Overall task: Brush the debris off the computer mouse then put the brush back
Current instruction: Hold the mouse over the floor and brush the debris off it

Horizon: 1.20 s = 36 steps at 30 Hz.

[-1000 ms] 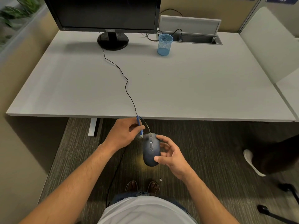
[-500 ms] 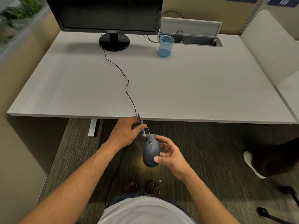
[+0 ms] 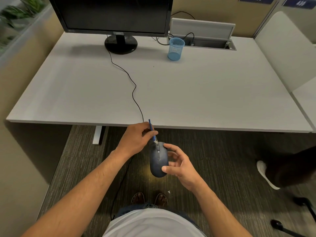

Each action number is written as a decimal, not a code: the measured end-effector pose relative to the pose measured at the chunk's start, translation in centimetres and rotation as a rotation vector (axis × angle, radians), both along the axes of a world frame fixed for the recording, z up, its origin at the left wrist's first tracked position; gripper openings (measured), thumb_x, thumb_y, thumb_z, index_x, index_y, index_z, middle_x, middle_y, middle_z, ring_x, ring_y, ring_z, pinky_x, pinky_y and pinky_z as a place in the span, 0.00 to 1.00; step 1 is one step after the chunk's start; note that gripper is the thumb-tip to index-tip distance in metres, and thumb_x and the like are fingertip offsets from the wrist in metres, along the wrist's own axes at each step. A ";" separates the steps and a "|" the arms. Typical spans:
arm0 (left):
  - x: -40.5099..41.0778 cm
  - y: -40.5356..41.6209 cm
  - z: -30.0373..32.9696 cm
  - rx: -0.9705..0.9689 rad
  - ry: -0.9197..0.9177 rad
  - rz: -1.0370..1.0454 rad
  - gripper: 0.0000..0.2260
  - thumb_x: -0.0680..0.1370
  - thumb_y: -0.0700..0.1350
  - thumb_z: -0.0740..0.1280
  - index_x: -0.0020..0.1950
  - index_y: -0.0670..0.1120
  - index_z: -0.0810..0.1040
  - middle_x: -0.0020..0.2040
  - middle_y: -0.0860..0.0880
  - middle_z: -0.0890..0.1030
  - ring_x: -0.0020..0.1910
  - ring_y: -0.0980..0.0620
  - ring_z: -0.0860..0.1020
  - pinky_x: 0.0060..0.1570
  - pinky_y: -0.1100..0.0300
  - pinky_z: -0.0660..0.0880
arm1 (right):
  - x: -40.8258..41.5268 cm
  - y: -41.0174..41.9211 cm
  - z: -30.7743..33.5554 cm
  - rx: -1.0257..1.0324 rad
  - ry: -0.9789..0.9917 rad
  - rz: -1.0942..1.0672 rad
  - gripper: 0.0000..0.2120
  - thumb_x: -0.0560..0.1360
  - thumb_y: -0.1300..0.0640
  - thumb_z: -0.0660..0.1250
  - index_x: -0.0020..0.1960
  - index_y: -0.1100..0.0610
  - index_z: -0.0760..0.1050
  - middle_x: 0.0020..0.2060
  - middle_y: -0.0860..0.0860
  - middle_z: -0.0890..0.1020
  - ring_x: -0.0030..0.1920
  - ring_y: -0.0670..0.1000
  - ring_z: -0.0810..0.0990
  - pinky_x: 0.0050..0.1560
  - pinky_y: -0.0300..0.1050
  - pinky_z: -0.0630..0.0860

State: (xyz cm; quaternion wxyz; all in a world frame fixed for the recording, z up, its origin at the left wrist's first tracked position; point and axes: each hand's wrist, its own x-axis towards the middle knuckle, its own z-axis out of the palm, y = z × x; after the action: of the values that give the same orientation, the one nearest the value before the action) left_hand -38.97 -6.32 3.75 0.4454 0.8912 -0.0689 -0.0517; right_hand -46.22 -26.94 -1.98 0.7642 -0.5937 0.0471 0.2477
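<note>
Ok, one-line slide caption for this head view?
Left hand holds brush at the front of the mouse, gripped by the right hand, below the desk edge.

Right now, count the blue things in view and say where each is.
2. The blue brush is pinched in the left hand, bristles at the mouse's front. The blue mesh cup stands near the desk's back edge.

A big white bench (image 3: 205, 93) holds a black monitor (image 3: 118, 16) on a round stand at the back. A blue mesh cup (image 3: 176, 49) stands near it, just in front of an open cable box (image 3: 210, 43). A thin black cord (image 3: 132, 93) runs across the top to the front edge.
</note>
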 end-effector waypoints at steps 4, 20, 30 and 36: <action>0.1 0.1 0.4 -0.056 -0.015 0.003 0.04 0.78 0.49 0.71 0.47 0.50 0.82 0.41 0.54 0.84 0.41 0.57 0.82 0.46 0.60 0.79 | -0.1 -0.1 -0.1 0.000 0.000 -0.009 0.36 0.65 0.64 0.80 0.70 0.46 0.74 0.66 0.57 0.76 0.59 0.64 0.83 0.55 0.58 0.82; 0.7 0.3 0.1 -0.038 0.024 -0.002 0.05 0.78 0.51 0.71 0.49 0.50 0.82 0.42 0.57 0.83 0.43 0.62 0.80 0.44 0.69 0.74 | 0.3 -0.2 -0.2 -0.011 -0.003 -0.012 0.36 0.65 0.63 0.80 0.69 0.45 0.75 0.67 0.57 0.76 0.60 0.64 0.82 0.57 0.59 0.81; 0.9 -0.4 0.3 0.049 -0.009 -0.100 0.07 0.79 0.50 0.70 0.48 0.47 0.82 0.39 0.53 0.82 0.38 0.57 0.79 0.40 0.64 0.73 | 0.3 -0.1 -0.4 0.004 -0.002 0.012 0.35 0.67 0.66 0.79 0.69 0.45 0.75 0.67 0.57 0.76 0.59 0.66 0.82 0.57 0.59 0.82; 0.7 -0.8 0.0 0.023 -0.137 -0.067 0.07 0.79 0.48 0.70 0.47 0.46 0.82 0.40 0.52 0.83 0.38 0.56 0.80 0.39 0.64 0.74 | 0.4 -0.3 -0.1 0.013 -0.001 0.000 0.35 0.67 0.66 0.79 0.69 0.46 0.75 0.68 0.58 0.75 0.59 0.65 0.82 0.56 0.59 0.82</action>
State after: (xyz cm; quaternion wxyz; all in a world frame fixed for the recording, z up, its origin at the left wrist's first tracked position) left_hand -38.32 -7.17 3.76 0.4274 0.8949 -0.1281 -0.0063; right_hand -45.78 -27.20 -2.09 0.7678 -0.5890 0.0451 0.2478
